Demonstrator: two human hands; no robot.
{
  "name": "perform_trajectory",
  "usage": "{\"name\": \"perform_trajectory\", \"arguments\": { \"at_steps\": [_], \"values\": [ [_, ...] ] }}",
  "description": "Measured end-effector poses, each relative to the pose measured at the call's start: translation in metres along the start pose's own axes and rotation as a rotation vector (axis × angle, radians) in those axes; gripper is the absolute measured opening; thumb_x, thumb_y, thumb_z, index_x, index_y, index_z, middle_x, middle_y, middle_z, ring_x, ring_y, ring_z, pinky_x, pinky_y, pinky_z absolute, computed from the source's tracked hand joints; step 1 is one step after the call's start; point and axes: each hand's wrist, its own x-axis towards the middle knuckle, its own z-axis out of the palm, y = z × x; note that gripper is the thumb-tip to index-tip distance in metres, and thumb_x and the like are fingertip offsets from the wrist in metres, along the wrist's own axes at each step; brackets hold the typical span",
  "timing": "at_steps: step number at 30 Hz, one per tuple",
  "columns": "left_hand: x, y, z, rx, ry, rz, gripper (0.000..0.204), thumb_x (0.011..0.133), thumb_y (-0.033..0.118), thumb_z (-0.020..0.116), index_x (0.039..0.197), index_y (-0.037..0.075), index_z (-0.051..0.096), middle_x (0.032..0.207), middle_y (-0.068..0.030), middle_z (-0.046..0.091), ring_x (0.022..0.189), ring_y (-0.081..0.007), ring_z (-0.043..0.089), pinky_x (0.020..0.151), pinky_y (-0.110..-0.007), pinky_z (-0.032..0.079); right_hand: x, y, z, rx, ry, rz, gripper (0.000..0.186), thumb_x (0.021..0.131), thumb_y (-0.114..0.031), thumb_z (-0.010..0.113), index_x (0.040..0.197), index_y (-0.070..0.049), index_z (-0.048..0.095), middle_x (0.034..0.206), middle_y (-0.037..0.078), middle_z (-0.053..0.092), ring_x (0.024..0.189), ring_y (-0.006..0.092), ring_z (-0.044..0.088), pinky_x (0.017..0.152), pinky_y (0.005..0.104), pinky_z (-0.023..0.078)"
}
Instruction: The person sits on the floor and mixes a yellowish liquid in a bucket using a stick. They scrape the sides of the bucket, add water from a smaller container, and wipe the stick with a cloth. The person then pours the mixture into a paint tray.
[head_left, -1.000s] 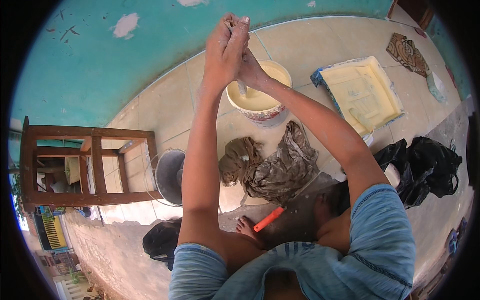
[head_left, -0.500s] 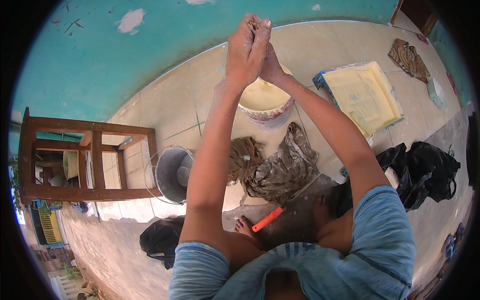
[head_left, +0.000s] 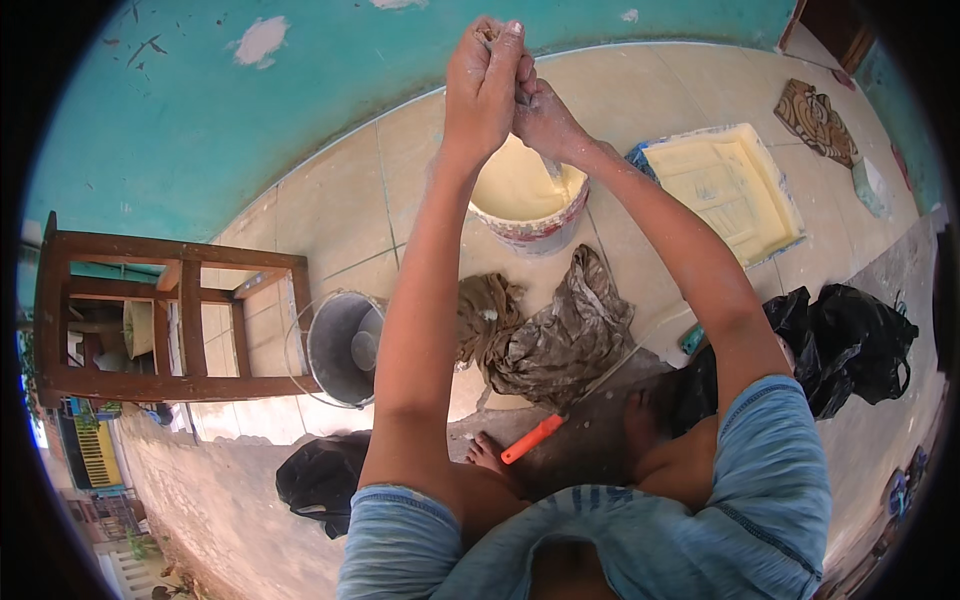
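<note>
My left hand point(head_left: 484, 85) and my right hand point(head_left: 545, 120) are closed on a stirring stick point(head_left: 551, 166), left above right. The stick reaches into pale yellow paint in a bucket point(head_left: 532, 225) just below them. A paint tray point(head_left: 720, 195) coated in the same yellow lies to the right. Crumpled brown cloths point(head_left: 555, 340) lie on the tiles nearer me.
A wooden frame point(head_left: 190, 330) and dark empty bucket point(head_left: 342, 345) are at left. Black plastic bags point(head_left: 855, 345) lie at right, an orange-handled tool point(head_left: 530, 438) by my feet, patterned cardboard-like piece point(head_left: 815, 118) at back right. A teal wall point(head_left: 230, 120) bounds the back.
My hands have shifted right over the bucket since a second ago, and the stick's lower part has moved from the bucket's left side to its right side.
</note>
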Motion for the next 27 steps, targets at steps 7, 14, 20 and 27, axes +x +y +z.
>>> {"name": "perform_trajectory", "arguments": {
  "at_steps": [7, 14, 20, 27],
  "values": [
    [-0.003, -0.009, -0.006, 0.359, -0.058, 0.143, 0.028, 0.091, 0.024, 0.048, 0.076, 0.000, 0.044, 0.055, -0.0048, 0.044, 0.051, -0.0136, 0.039, 0.051, -0.028, 0.037, 0.010, 0.011, 0.037, 0.102, 0.301, -0.447, 0.034, 0.084, -0.020, 0.053, 0.108, 0.001, 0.041, 0.080, 0.007, 0.058, 0.075, 0.0172, 0.056, 0.068, 0.0319, 0.045],
    [0.002, 0.013, 0.004, 0.099, -0.003, -0.140, 0.027, 0.090, 0.026, 0.048, 0.074, 0.005, 0.043, 0.061, -0.0006, 0.044, 0.054, -0.0085, 0.043, 0.050, -0.022, 0.037, -0.008, -0.010, 0.003, 0.548, -0.354, 0.063, 0.036, 0.086, -0.037, 0.043, 0.065, -0.009, 0.037, 0.051, -0.003, 0.030, 0.043, 0.0077, 0.031, 0.039, 0.0238, 0.027],
    [0.001, 0.007, 0.002, 0.096, 0.018, 0.017, 0.026, 0.091, 0.025, 0.047, 0.076, 0.004, 0.045, 0.061, -0.0018, 0.047, 0.056, -0.0091, 0.046, 0.050, -0.023, 0.038, 0.009, 0.008, 0.004, 0.088, 0.042, -0.159, 0.031, 0.085, -0.032, 0.049, 0.086, -0.001, 0.050, 0.067, 0.005, 0.051, 0.068, 0.0163, 0.053, 0.064, 0.0306, 0.044],
    [-0.006, 0.003, -0.002, 0.463, -0.016, 0.161, 0.029, 0.091, 0.025, 0.046, 0.075, 0.000, 0.046, 0.054, -0.0041, 0.046, 0.050, -0.0082, 0.041, 0.047, -0.024, 0.035, 0.006, 0.011, 0.039, 0.114, 0.234, -0.505, 0.035, 0.084, -0.024, 0.050, 0.108, -0.002, 0.037, 0.079, 0.006, 0.052, 0.073, 0.0155, 0.052, 0.064, 0.0302, 0.043]
  ]
}}
